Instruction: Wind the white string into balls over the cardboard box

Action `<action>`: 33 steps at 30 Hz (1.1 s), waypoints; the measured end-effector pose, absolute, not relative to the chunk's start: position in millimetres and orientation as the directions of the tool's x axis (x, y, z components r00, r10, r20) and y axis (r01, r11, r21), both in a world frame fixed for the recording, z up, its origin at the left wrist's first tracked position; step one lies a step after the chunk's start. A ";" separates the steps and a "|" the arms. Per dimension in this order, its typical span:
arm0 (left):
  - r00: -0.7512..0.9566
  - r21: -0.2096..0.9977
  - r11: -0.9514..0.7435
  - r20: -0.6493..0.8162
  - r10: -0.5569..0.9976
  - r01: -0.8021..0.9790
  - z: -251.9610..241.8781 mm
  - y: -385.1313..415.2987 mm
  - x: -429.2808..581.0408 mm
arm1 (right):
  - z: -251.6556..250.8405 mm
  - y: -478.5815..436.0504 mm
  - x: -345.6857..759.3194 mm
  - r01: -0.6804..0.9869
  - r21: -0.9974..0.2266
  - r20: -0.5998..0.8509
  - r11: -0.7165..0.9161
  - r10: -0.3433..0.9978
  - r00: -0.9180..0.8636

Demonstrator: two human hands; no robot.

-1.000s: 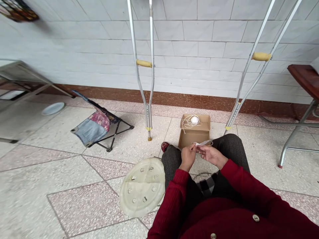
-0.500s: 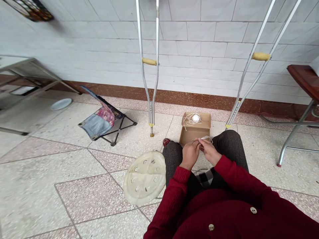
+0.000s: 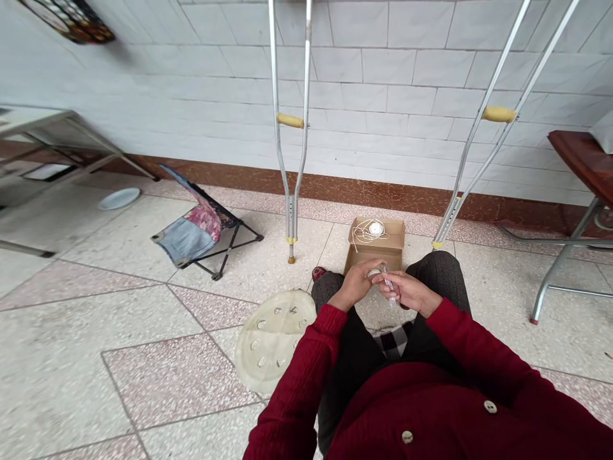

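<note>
Open cardboard box [image 3: 390, 257] on the floor beyond the seated person's knees; coil of white cord [image 3: 376, 228] lies in its raised lid. Hands overlap the near edge, so I lose part of the box. Pale round disc [image 3: 261, 345] beside one knee, partly behind a sleeve. Low folding stool [image 3: 186, 245] farther left. Two crutches, one [image 3: 290, 120] left of the box, the other [image 3: 499, 114] right. Brown-seated chair [image 3: 579, 156] at far right.

Floor [image 3: 177, 377]: speckled stone, pinkish and pale tiles. White tiled wall [image 3: 359, 115] with a brown skirting.

Hands meet above the lap, between the knees. Left hand [image 3: 355, 282]: fingers curled on a small pale piece [image 3: 373, 273]. Right hand [image 3: 414, 292]: fingertips pinching a clear plastic strip [image 3: 389, 285] that hangs downward. Whether piece and strip are joined, I cannot tell.
</note>
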State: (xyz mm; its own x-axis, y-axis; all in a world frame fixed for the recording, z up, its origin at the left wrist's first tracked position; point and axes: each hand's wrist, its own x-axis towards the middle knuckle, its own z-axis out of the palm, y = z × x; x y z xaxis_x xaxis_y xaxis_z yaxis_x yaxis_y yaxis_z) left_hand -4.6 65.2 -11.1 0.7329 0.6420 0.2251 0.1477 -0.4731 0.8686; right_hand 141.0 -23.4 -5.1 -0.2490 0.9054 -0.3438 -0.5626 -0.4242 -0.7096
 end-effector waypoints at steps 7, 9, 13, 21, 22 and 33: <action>0.726 0.893 -0.408 0.151 0.671 0.191 -12.3 74.6 -0.7 | -4.9 -26.9 151.8 -0.543 -0.743 -0.320 -0.392 0.920 -0.226; 0.706 0.885 -0.408 0.141 0.694 0.225 -12.5 80.8 -3.6 | -4.0 -28.4 156.4 -0.504 -0.780 -0.320 -0.371 0.929 -0.189; 0.725 0.877 -0.406 0.102 0.681 0.257 -6.1 89.0 -7.8 | 1.1 -31.2 164.5 -0.351 -0.871 -0.301 -0.345 0.938 -0.174; 0.785 0.721 -0.625 0.187 0.591 0.299 12.2 90.7 -4.2 | 2.5 -24.2 178.8 -0.078 -0.962 -0.243 -0.263 0.948 -0.206; 0.787 0.706 -0.638 0.188 0.588 0.308 12.7 90.2 -3.7 | 1.3 -22.7 179.8 -0.040 -0.965 -0.247 -0.259 0.950 -0.188; 0.784 0.602 -0.698 0.182 0.593 0.388 4.3 88.8 -1.8 | -7.6 -15.1 174.9 0.004 -0.934 -0.355 -0.358 0.925 -0.138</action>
State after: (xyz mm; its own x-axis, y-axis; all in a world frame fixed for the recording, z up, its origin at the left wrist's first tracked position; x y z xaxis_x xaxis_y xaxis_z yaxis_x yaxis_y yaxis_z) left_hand -1.8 88.8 4.3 0.7843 0.5931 0.1817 0.3883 -0.6978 0.6018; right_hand 174.9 -15.1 -7.6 -0.1385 0.9247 -0.3547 0.0039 -0.3577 -0.9338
